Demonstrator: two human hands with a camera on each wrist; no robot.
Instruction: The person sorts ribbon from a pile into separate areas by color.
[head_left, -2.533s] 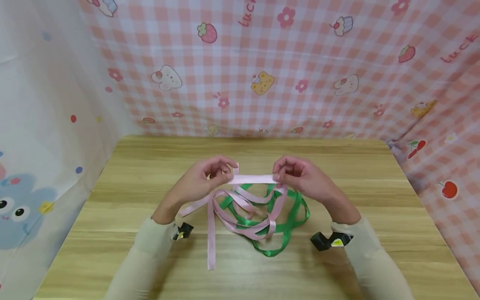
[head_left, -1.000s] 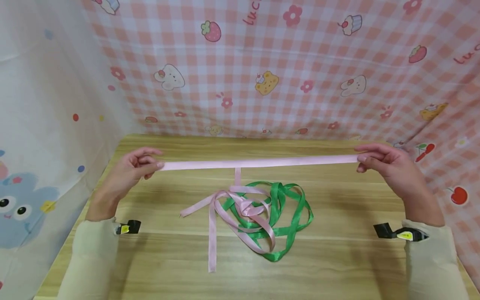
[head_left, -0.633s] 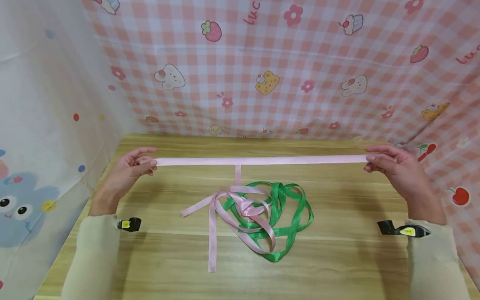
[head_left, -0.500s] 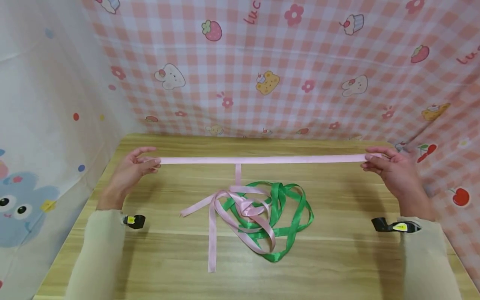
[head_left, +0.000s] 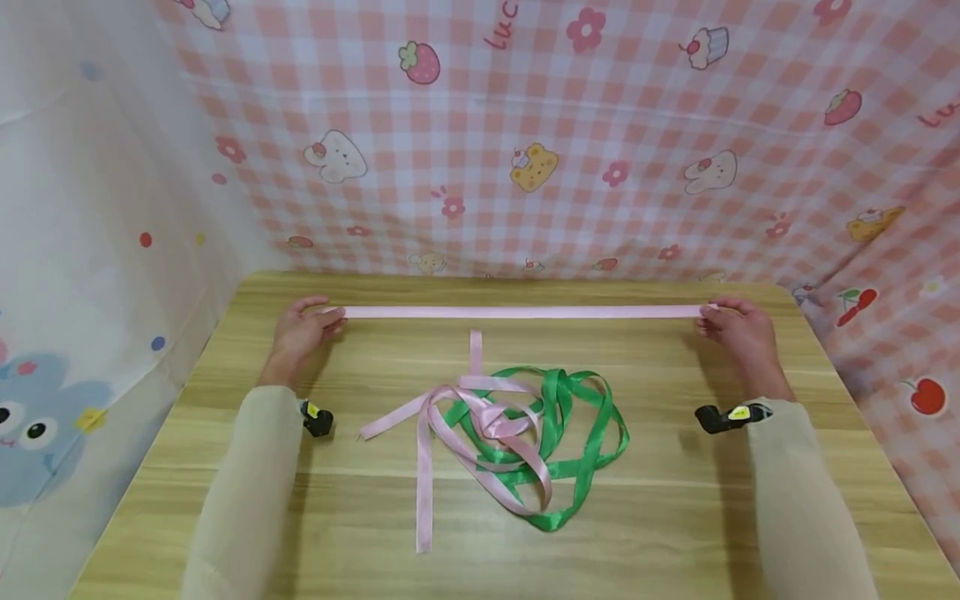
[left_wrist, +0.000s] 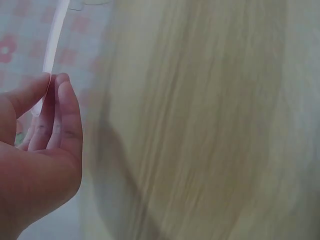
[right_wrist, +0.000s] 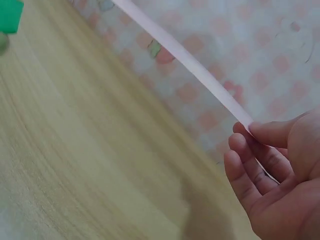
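Note:
A pink satin ribbon stretches straight and level across the far part of the table in the head view. My left hand pinches its left end between thumb and fingers, and my right hand pinches the right end. In the left wrist view the ribbon runs up from between the thumb and fingertips. The right wrist view shows the ribbon running taut from the pinch, a short tail lying along the fingers. Nearer the person lies a loose tangle of pink ribbon and green ribbon.
The wooden table ends at a pink checked cloth hanging behind it. A white printed cloth hangs on the left. A small black wrist camera sits on the left sleeve, another black camera on the right.
My hands drew apart from the middle, pulling the pink ribbon out straight between them. Since then they have moved farther back and slightly closer together. The tangle has stayed nearly still lately.

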